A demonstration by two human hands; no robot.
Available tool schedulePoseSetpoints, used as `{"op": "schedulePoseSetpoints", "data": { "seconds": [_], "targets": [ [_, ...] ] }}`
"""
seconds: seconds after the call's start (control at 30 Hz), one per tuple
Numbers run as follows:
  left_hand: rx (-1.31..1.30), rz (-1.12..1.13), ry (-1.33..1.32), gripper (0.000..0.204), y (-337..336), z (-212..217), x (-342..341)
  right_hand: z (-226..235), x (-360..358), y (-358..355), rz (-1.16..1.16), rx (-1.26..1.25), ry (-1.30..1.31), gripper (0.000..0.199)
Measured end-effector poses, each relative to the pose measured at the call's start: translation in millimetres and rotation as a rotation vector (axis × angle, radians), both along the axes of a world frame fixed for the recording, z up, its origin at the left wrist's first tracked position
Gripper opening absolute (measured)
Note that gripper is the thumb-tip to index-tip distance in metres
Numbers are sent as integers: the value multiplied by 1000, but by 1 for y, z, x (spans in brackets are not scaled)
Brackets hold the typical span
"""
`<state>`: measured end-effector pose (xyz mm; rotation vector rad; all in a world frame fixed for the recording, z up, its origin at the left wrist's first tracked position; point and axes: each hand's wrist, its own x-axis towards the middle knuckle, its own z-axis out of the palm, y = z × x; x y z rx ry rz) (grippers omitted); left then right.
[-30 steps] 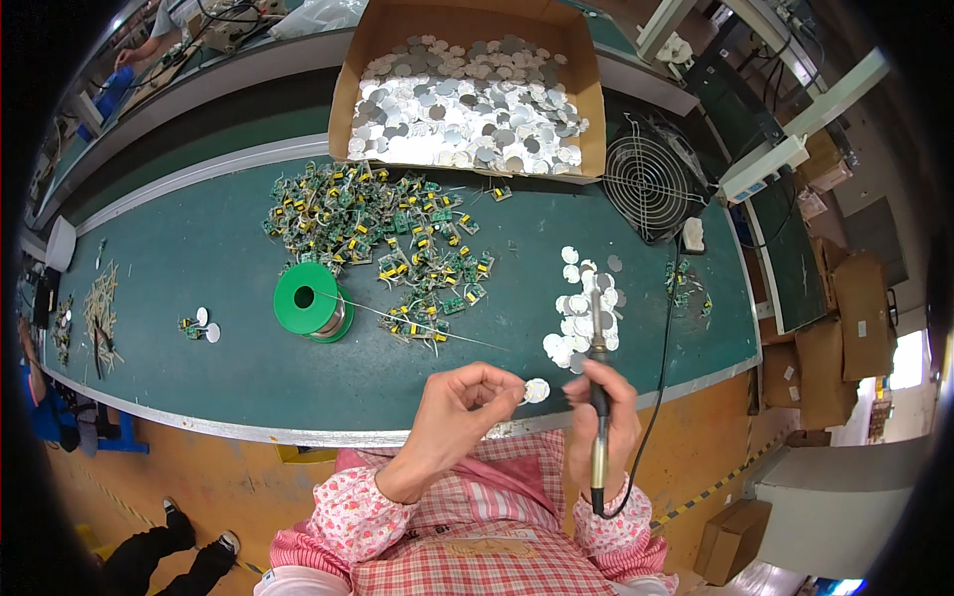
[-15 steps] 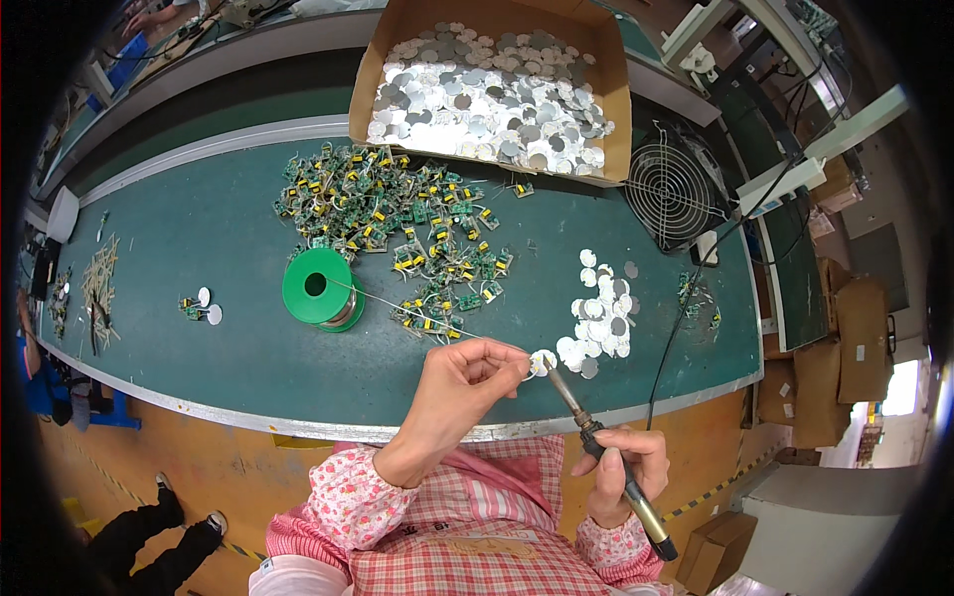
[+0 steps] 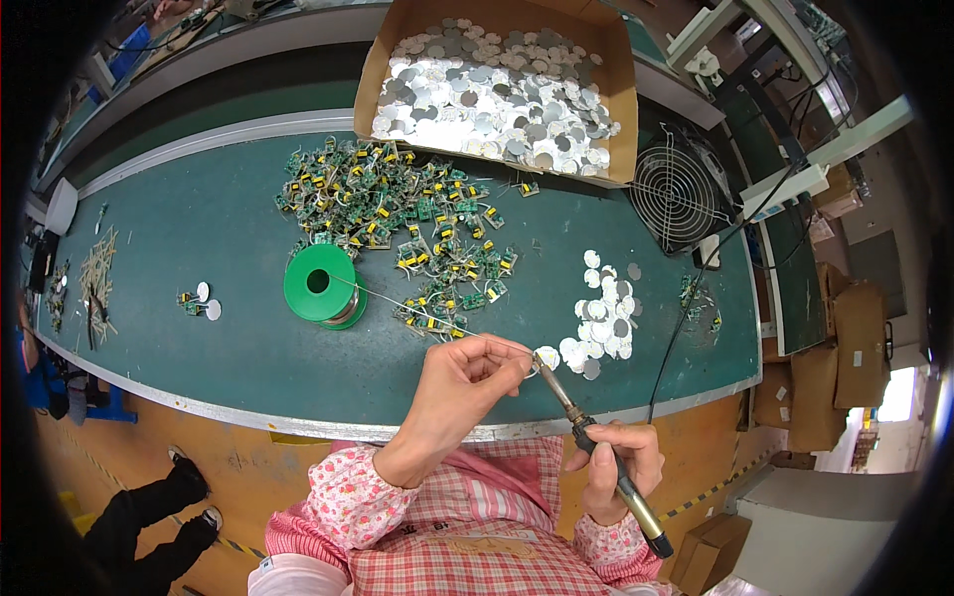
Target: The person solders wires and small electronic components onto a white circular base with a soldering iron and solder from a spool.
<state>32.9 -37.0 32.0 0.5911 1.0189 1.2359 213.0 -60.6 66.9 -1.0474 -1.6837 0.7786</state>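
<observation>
A view from above onto a long dark green tabletop (image 3: 199,248) with a pale metal edge. The person wears a pink floral and checked top; both forearms rise from the bottom of the frame.

The left hand (image 3: 467,372) is curled nearly closed, fingertips pinched together on a small round silver disc (image 3: 547,358) and the end of a thin solder wire (image 3: 417,308). The wire runs taut up and left to a green plastic solder spool (image 3: 320,285) lying flat on the tabletop.

The right hand (image 3: 616,467) is wrapped closed around the dark handle of a soldering iron (image 3: 596,447), held like a pen (its brass-coloured end pokes out below the fist). The slim metal tip slants up and left and meets the disc at the left hand's fingertips, above the tabletop's near edge.

Just right of the disc lies a loose cluster of flat, shiny round discs (image 3: 604,318), some overlapping. Further back, a scattered heap of small green circuit boards (image 3: 397,209) with yellow and white parts spreads across the middle. Behind it sits an open brown cardboard box (image 3: 621,119) filled with many more silver discs. To the right stands a round wire-grille fan (image 3: 678,189), and a black cord (image 3: 686,318) snakes down past it. At far left are two discs with a small board (image 3: 199,298), and a bundle of thin pale wires (image 3: 97,273).
</observation>
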Motion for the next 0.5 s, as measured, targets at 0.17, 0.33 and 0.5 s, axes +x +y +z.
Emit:
{"op": "schedulePoseSetpoints", "data": {
  "seconds": [0.17,0.33,0.5],
  "targets": [
    [8,3,-21,15,-1,1,0,-3,6,-1,68,122,-156,13],
    [-60,-24,-2,13,-3,3,-3,-1,0,-2,125,242,-308,19],
    [-66,-36,9,13,-4,5,-3,-6,-10,-1,-168,-47,139,19]
  ]
}}
